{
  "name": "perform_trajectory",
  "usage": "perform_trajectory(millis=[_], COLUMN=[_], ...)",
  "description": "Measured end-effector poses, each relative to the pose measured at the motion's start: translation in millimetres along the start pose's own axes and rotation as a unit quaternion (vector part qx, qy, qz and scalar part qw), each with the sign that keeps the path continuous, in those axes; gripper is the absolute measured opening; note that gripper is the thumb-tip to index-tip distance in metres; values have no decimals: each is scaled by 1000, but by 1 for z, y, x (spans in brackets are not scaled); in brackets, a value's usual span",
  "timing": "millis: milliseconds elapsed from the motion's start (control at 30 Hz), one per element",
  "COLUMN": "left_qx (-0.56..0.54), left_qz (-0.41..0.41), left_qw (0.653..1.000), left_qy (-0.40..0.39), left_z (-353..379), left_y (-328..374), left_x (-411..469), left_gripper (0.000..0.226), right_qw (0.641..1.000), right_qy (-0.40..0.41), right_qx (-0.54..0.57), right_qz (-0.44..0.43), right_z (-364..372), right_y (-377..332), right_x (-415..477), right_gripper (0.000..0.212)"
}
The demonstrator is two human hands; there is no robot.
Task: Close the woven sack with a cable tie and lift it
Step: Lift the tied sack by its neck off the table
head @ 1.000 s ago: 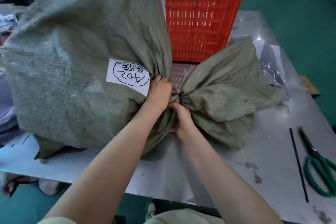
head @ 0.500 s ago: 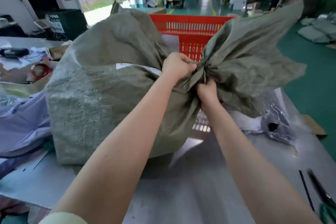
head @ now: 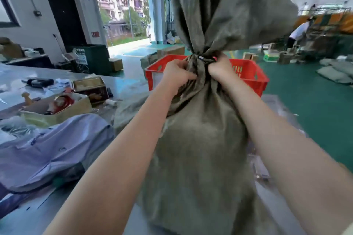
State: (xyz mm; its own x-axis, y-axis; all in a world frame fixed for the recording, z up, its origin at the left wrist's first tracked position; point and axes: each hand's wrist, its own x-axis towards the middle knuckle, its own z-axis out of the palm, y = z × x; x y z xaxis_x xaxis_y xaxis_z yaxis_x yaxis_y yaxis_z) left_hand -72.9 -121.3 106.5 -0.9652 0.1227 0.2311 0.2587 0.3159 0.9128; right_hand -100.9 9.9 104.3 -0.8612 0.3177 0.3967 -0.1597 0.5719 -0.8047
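A blue cloth (head: 47, 150) lies on the grey table (head: 17, 80). The left hand (head: 176, 75) and right hand (head: 219, 68) squeeze the neck of the big grey-green woven sack (head: 202, 149), upright before a red plastic basket (head: 250, 76). A dark cable tie (head: 203, 58) circles the neck.

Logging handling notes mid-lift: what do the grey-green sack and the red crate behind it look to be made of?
Grey-green woven sack: seemingly woven plastic fabric, matte; it creases sharply where it bunches at the tied neck, though blur hides the weave. Red slotted crate: apparently moulded rigid plastic, slightly glossy, with regular vent slots and a thick rim.
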Motion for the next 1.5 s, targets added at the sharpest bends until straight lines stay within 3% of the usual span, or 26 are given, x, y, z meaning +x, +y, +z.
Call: perform_trajectory(millis=[133,233,367,500,600,633,667,733,767,833,1033,1100,1167,1233,1300,1367,1500], left_qx=[-10,28,96,97,73,55,35,-14,-41,-79,-232,-147,20,134,175,158,140], left_qz=[30,45,52,82,97,93,84,64,63,72,21,38,49,7,-21,1,50], left_qw=[999,999,993,989,992,994,996,998,997,993,968,986,997,983,969,977,989], left_qy=[23,1,-36,-83,-35,-21,-17,-20,-26,-40,-89,-72,-64,-127,-174,-140,-3], left_z=[6,15,16,12,17,18,19,19,20,19,4,-10,-26,-32,-21,-6,7], left_y=[-5,-8,-25,-36,-41,-42,-42,-44,-44,-42,-34,-43,-59,-74,-82,-89,-81], left_x=[2,3,8,7,9,11,13,18,20,21,14,12,14,10,2,-1,-1], left_gripper=[44,49,74,75,59,57,56,54,54,55,38,43,68,106,115,100,48], right_qw=[992,993,987,995,997,994,989,972,965,962,971,972,969,967,965,965,965], right_qy=[-78,-39,32,0,-68,-101,-128,-169,-186,-207,-63,-62,-63,-64,-63,-63,-49], right_qx=[-93,-115,-153,-76,8,-7,-47,-151,-175,-169,-225,-224,-241,-246,-254,-256,-256], right_qz=[-18,3,21,58,48,49,52,56,62,62,46,24,7,2,-1,-5,-36], right_z=[-11,-19,-21,-15,-11,-11,-11,-9,-6,3,14,13,14,17,18,17,18], right_y=[-15,-11,-7,-16,-10,-5,1,12,14,19,18,16,16,17,17,16,9], right_x=[7,2,-17,-36,-44,-47,-46,-46,-48,-54,-62,-60,-58,-55,-52,-52,-52], right_gripper=[42,43,38,36,33,41,62,124,145,162,100,86,79,78,78,76,72])
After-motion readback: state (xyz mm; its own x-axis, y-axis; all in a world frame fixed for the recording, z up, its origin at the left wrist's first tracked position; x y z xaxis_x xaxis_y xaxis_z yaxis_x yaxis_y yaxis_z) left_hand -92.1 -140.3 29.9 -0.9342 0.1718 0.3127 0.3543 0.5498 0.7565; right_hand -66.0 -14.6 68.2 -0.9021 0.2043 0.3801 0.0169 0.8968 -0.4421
